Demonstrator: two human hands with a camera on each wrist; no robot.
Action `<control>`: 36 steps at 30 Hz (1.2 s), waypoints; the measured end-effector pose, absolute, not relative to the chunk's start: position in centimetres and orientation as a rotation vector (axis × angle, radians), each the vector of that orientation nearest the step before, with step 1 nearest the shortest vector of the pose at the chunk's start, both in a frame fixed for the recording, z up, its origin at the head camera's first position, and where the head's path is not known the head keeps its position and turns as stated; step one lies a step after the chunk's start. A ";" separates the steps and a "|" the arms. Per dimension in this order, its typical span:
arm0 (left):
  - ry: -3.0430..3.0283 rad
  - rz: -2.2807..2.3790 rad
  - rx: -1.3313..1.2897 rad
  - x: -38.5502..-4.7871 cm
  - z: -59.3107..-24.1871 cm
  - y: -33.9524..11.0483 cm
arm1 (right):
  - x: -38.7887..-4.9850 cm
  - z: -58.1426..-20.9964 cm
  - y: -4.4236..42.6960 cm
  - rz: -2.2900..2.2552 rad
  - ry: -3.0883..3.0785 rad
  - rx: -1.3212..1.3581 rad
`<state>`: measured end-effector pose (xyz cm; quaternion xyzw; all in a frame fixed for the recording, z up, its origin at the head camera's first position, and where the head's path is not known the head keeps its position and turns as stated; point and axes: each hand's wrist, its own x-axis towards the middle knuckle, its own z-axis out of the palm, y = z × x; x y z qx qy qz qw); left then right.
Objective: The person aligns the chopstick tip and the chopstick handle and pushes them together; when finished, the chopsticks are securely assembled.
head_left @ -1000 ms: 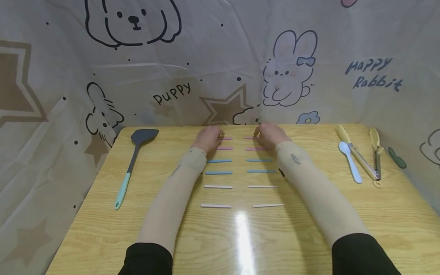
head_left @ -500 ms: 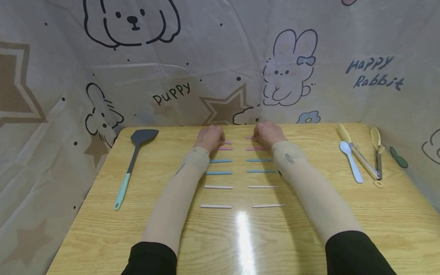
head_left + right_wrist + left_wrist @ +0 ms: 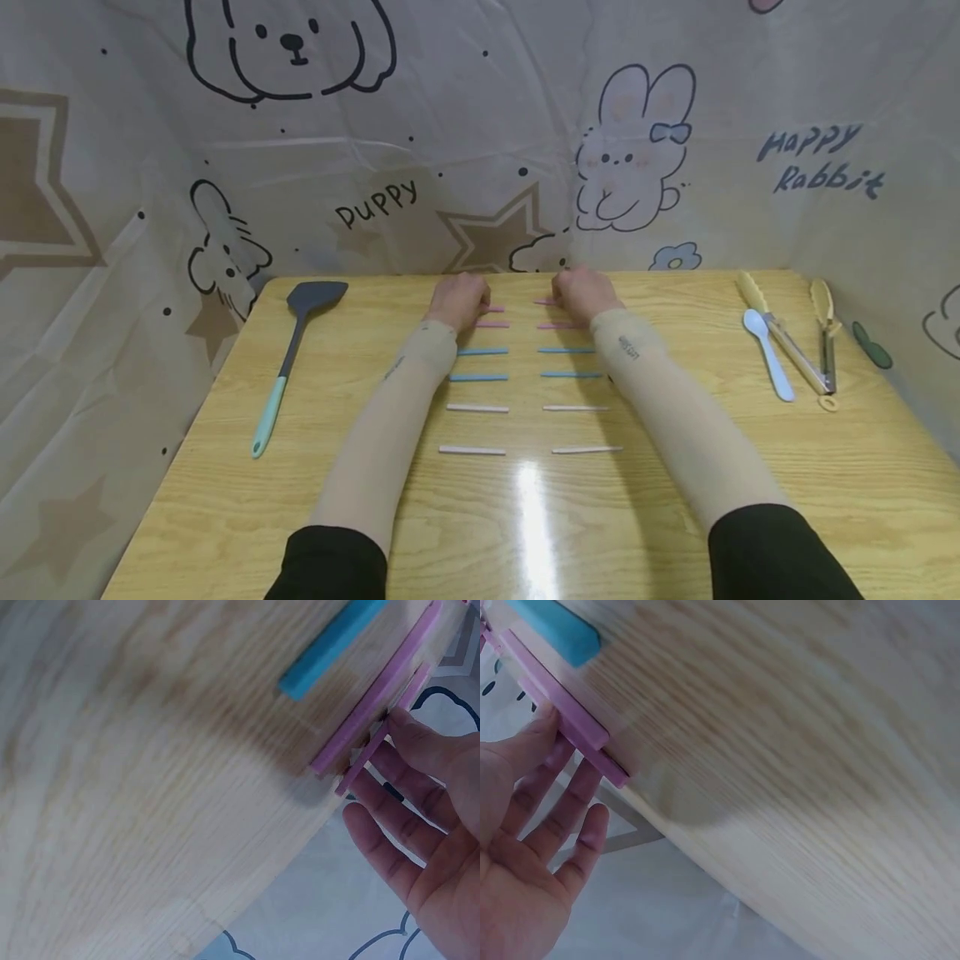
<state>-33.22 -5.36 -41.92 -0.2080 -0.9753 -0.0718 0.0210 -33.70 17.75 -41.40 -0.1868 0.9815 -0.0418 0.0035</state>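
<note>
At the table's far edge the left hand [image 3: 459, 300] pinches a thin pink stick [image 3: 609, 766] between thumb and fingers, close beside another pink stick [image 3: 566, 701]. The right hand [image 3: 587, 296] likewise pinches a pink stick [image 3: 364, 756], its other fingers extended, with a second pink stick [image 3: 375, 690] lying alongside. Nearer the person, two columns of sticks lie crosswise: blue ones [image 3: 478, 377] [image 3: 570, 374], then whitish ones [image 3: 472, 451] [image 3: 587, 450]. In the wrist views a blue stick [image 3: 561, 628] lies beyond each pink pair.
A dark spatula with a mint handle [image 3: 269, 417] lies on the left of the wooden table [image 3: 465, 533]. On the right are a light blue spoon [image 3: 768, 354] and two tongs [image 3: 795, 354] [image 3: 827, 350]. Printed cloth [image 3: 465, 125] hangs behind.
The left hand has shifted slightly right, and its pink stick has come nearer the second pink one. The right hand has moved slightly left, still at its pink stick.
</note>
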 end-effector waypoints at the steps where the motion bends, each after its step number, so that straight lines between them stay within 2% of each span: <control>1: -3.021 -0.226 -0.645 -33.3 -41.9 -5.4 | -33.7 -41.4 17.8 -0.123 3.075 -0.587; 10: -3.022 -0.242 -0.690 -32.9 -41.4 -6.6 | -33.6 -41.0 19.7 -0.112 3.050 -0.593; 18: -2.979 -0.317 -0.774 -31.5 -39.9 -7.6 | -32.4 -38.3 21.0 -0.200 3.020 -0.674; 29: -2.820 -0.338 -0.872 -28.3 -37.4 -8.4 | -27.6 -35.2 20.1 -0.339 3.064 -0.976; 36: -2.560 -0.373 -1.057 -25.5 -36.1 -8.6 | -24.2 -34.9 19.6 -0.384 3.054 -1.109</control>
